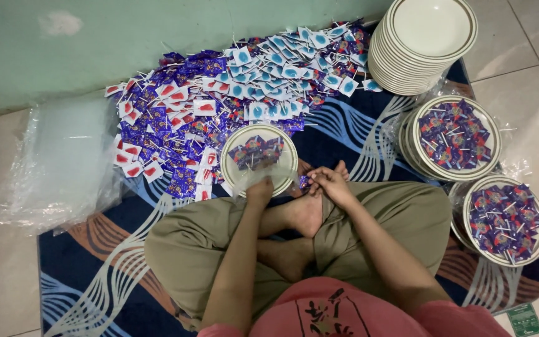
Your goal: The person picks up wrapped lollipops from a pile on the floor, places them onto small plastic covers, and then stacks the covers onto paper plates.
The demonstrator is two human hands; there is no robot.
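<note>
While the person sits cross-legged on a dark blue patterned mat (357,140), both hands meet just in front of the bare feet. The left hand (260,190) is closed around the mouth of a clear plastic bag (268,176) that lies over the near edge of a plate (231,171) holding a few wrapped lollipops (256,151). The right hand (330,185), just beside the left, has its fingers curled in a pinch on one small purple-wrapped lollipop (304,182) (only a bit of the wrapper shows between the two hands). Beyond the hands, past the plate, a big heap of lollipops (232,93) in purple, red-and-white and blue-and-white wrappers covers the mat. Far out past the right hand stands a tall stack of empty plates (425,37), and to the right of that hand sit two bagged plates of purple lollipops (453,137). Well off to the left of the left hand lies a pile of clear bags (63,162)
</note>
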